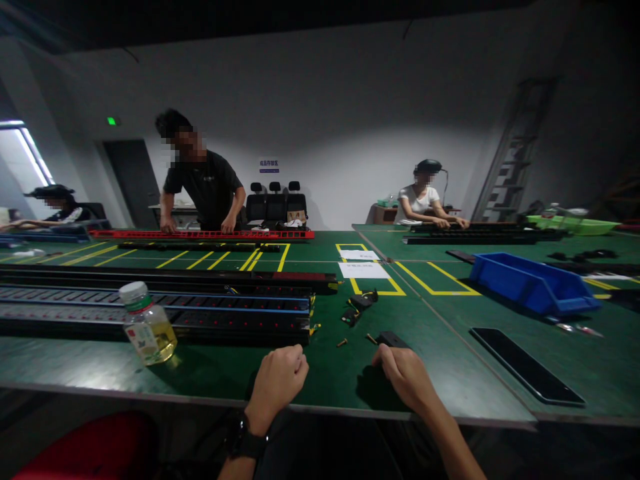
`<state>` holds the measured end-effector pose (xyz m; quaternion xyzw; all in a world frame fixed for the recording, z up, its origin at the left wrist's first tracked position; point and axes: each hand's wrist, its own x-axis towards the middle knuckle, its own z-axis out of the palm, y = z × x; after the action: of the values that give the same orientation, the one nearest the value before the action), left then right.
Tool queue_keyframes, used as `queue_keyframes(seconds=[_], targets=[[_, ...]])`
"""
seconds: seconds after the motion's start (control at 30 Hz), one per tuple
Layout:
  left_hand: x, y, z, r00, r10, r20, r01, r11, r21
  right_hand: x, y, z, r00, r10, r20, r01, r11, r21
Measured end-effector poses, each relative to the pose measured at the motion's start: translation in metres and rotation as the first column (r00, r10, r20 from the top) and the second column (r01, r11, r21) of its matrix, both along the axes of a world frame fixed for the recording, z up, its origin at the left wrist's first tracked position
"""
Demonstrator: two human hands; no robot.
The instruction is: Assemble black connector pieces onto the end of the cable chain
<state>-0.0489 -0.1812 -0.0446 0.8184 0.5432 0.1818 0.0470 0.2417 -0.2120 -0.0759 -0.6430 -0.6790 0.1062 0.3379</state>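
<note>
My left hand (280,379) is curled into a loose fist by the table's near edge. Whatever its fingers hold, if anything, is hidden. To the right, my right hand (403,373) has its fingers bent downward and drawn together over the table, beside a small black block (393,339). What lies between those fingertips cannot be made out. One brass-coloured screw (371,339) is at the block's left side, close to the fingers. A second screw (342,343) lies between my hands. Behind it sit small black parts (360,307) with yellow bits.
Long black rails (240,320) stretch left from near my left hand. A bottle (150,327) of yellow liquid stands before them. At right are a phone-like black slab (525,367) and a blue bin (535,283). Paper sheets (364,270) lie ahead. Several people work across the tables.
</note>
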Motion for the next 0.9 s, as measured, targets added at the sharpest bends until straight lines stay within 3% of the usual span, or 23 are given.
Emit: queue_keyframes(seconds=[0.9], targets=[[0.0006,0.0005,0.0002,1.000,0.008,-0.021,-0.008,1.000,0.001,-0.0007,-0.0010,0.0038,1.000,-0.001,0.007,0.001,1.000,-0.022]])
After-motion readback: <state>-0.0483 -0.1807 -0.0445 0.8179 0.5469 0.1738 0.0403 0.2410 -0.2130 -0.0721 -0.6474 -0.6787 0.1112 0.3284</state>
